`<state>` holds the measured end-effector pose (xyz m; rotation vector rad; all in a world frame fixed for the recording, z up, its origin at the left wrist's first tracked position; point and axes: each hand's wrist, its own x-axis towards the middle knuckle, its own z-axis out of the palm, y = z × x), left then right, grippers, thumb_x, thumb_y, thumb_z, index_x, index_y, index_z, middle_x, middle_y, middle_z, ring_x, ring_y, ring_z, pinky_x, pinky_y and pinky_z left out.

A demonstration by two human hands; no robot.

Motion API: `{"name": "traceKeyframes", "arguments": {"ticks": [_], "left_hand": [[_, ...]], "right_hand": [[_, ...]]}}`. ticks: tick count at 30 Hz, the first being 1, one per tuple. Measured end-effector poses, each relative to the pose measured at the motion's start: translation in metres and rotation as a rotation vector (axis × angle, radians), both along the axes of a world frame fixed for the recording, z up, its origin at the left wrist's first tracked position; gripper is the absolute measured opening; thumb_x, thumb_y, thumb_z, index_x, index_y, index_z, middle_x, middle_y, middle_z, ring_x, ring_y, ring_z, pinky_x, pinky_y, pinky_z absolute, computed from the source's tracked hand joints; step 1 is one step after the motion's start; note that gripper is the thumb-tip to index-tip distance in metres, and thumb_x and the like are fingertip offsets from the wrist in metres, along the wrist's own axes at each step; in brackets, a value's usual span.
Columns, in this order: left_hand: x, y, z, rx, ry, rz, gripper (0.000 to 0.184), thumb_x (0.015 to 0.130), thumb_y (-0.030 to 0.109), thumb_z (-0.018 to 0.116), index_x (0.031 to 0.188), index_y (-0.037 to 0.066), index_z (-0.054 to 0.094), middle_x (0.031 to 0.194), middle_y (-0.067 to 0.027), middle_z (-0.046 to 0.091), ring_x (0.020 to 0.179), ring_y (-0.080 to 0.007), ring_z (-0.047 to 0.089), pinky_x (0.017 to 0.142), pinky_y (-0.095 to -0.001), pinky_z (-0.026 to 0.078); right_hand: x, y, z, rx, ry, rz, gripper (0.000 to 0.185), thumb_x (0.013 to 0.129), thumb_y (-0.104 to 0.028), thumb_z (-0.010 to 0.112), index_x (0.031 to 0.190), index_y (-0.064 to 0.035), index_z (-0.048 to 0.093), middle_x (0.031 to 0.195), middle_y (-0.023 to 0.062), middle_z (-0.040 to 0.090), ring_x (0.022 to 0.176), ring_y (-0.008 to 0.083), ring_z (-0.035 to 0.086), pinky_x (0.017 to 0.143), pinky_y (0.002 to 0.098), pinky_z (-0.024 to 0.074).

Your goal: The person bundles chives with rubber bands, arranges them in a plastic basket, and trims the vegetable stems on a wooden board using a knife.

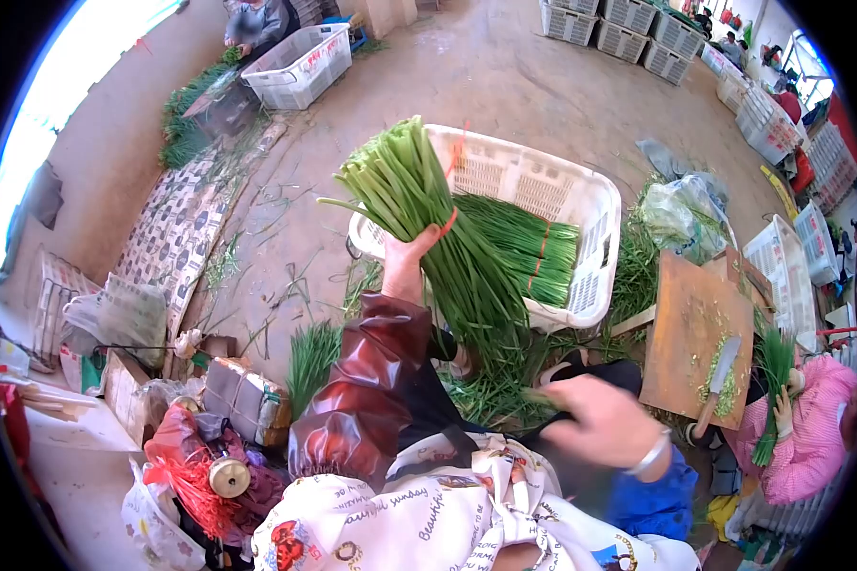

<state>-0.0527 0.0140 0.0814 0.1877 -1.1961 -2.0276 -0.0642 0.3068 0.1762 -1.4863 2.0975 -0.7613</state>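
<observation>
The left hand (412, 266) holds a big green bunch (427, 200) up by the left side of a white basket (609, 238). Its grip is wrapped around the stalks, right next to an orange band (450, 221). The thick ends (381, 171) point to the far left, and the thin leaves (476, 295) hang to the near right. The right hand (602, 419) is near and too blurry, so I cannot tell if its grip is spread or pinching. In the basket lies 1 more green pile (514, 233). To the right, a knife (726, 366) lies on a brown board (686, 300). Farther right, a person in pink (809, 428) holds greens (777, 376) too. Red string (186, 485) sits at the near left.
</observation>
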Motion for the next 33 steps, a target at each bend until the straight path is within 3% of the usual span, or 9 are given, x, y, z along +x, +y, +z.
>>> {"name": "traceKeyframes", "arguments": {"ticks": [2,10,12,15,17,18,19,22,33], "left_hand": [[-0.001,0.004,0.004,-0.090,-0.034,-0.009,0.038,0.068,0.000,0.059,0.105,-0.002,0.049,0.097,-0.0060,0.056,0.088,-0.0162,0.053,0.081,-0.0272,0.041],[0.011,0.084,0.041,-0.060,-0.051,-0.174,0.046,0.065,0.000,0.064,0.108,-0.003,0.049,0.101,-0.0071,0.056,0.092,-0.0158,0.053,0.083,-0.0283,0.041],[0.012,0.081,0.044,-0.040,-0.061,-0.262,0.048,0.065,0.001,0.065,0.110,-0.002,0.047,0.102,-0.0071,0.055,0.094,-0.0159,0.052,0.084,-0.0286,0.040],[0.011,0.072,0.042,-0.072,-0.115,-0.396,0.063,0.066,0.006,0.066,0.121,-0.002,0.035,0.114,-0.0111,0.047,0.103,-0.0184,0.047,0.086,-0.0305,0.039],[0.011,0.077,0.059,-0.173,-0.012,-0.140,0.076,0.067,0.009,0.067,0.128,-0.002,0.022,0.122,-0.0160,0.038,0.107,-0.0216,0.043,0.089,-0.0324,0.036],[0.011,0.064,0.056,-0.588,-0.172,0.206,0.089,0.066,0.009,0.068,0.132,-0.001,0.009,0.127,-0.0192,0.030,0.111,-0.0238,0.040,0.092,-0.0347,0.033],[0.014,0.066,0.052,-0.755,-0.150,0.464,0.080,0.063,0.010,0.070,0.127,0.001,0.023,0.118,-0.0163,0.040,0.105,-0.0237,0.044,0.091,-0.0351,0.033],[0.021,0.076,0.066,-1.105,-0.182,0.480,0.038,0.058,0.012,0.074,0.089,0.006,0.054,0.081,-0.0057,0.053,0.083,-0.0233,0.049,0.077,-0.0343,0.037],[-0.003,0.082,0.069,-1.250,-0.421,0.552,0.018,0.070,0.016,0.064,0.069,0.004,0.051,0.064,-0.0069,0.050,0.063,-0.0240,0.051,0.060,-0.0337,0.040]], "right_hand": [[-0.006,-0.007,-0.029,0.069,0.290,0.024,0.069,0.070,-0.030,0.063,0.121,0.0042,0.034,0.120,0.0227,0.040,0.111,0.0347,0.039,0.094,0.0400,0.0326],[-0.053,-0.092,-0.066,-0.277,0.336,-0.381,0.108,0.054,-0.029,0.077,0.132,0.0026,0.009,0.131,0.0229,0.028,0.121,0.0315,0.031,0.100,0.0347,0.0250],[-0.050,-0.093,-0.069,-0.462,-0.217,-0.332,0.106,0.052,-0.023,0.079,0.131,0.0011,0.011,0.125,0.0206,0.034,0.117,0.0288,0.036,0.097,0.0342,0.0300],[-0.043,-0.090,-0.075,-0.465,-0.298,-0.474,0.100,0.052,-0.017,0.079,0.128,0.0008,0.017,0.120,0.0169,0.039,0.112,0.0255,0.041,0.093,0.0329,0.0345],[-0.036,-0.090,-0.075,-0.497,-0.246,-0.527,0.096,0.053,-0.017,0.078,0.126,0.0010,0.020,0.117,0.0163,0.042,0.109,0.0246,0.043,0.090,0.0329,0.0365],[-0.033,-0.093,-0.076,-0.530,-0.226,-0.619,0.092,0.053,-0.017,0.077,0.126,0.0005,0.022,0.116,0.0161,0.042,0.108,0.0259,0.044,0.091,0.0333,0.0364],[-0.031,-0.094,-0.077,-0.565,-0.205,-0.709,0.089,0.053,-0.018,0.075,0.125,-0.0001,0.025,0.115,0.0160,0.043,0.108,0.0272,0.045,0.091,0.0337,0.0363],[-0.033,-0.096,-0.083,-0.654,-0.198,-0.730,0.085,0.054,-0.013,0.074,0.124,0.0007,0.026,0.113,0.0160,0.043,0.105,0.0266,0.046,0.090,0.0341,0.0368],[-0.030,-0.090,-0.093,-0.653,0.051,-0.817,0.079,0.055,-0.013,0.073,0.121,0.0016,0.032,0.110,0.0197,0.044,0.102,0.0324,0.046,0.087,0.0370,0.0375]]}}
